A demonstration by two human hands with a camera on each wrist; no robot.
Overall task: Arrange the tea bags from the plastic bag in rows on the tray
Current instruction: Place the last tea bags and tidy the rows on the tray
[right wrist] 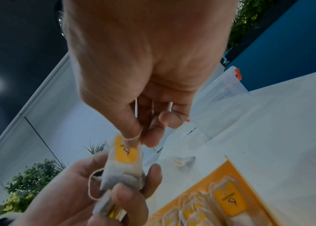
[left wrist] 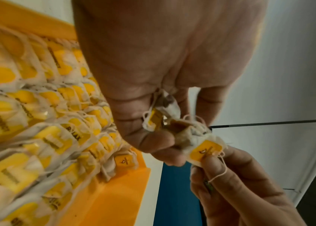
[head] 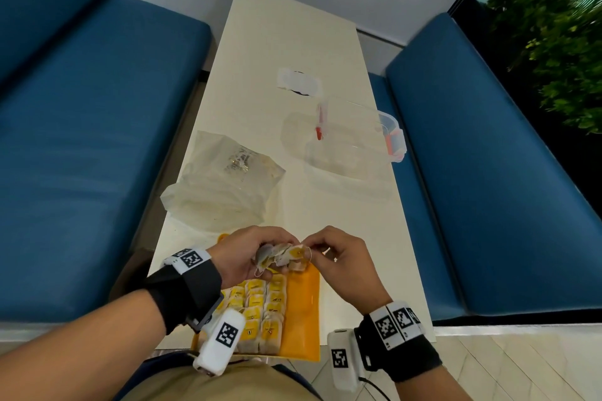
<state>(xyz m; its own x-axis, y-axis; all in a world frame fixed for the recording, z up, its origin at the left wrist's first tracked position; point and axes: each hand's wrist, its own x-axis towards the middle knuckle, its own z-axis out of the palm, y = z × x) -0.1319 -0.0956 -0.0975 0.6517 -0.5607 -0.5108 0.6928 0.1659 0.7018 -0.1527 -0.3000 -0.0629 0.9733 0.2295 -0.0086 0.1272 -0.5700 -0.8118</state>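
Above the far end of the orange tray, my left hand grips a small bunch of tea bags. My right hand pinches the top of one tea bag with a yellow tag at the bunch's right edge. In the right wrist view its thumb and forefinger hold that bag, with string looped over the thumb. Several tea bags lie in rows on the tray's left part; its right strip is bare. The plastic bag lies crumpled just beyond the tray.
A clear plastic container with orange clips stands on the right of the narrow white table, with a white paper beyond it. Blue benches flank the table on both sides. A green plant is at far right.
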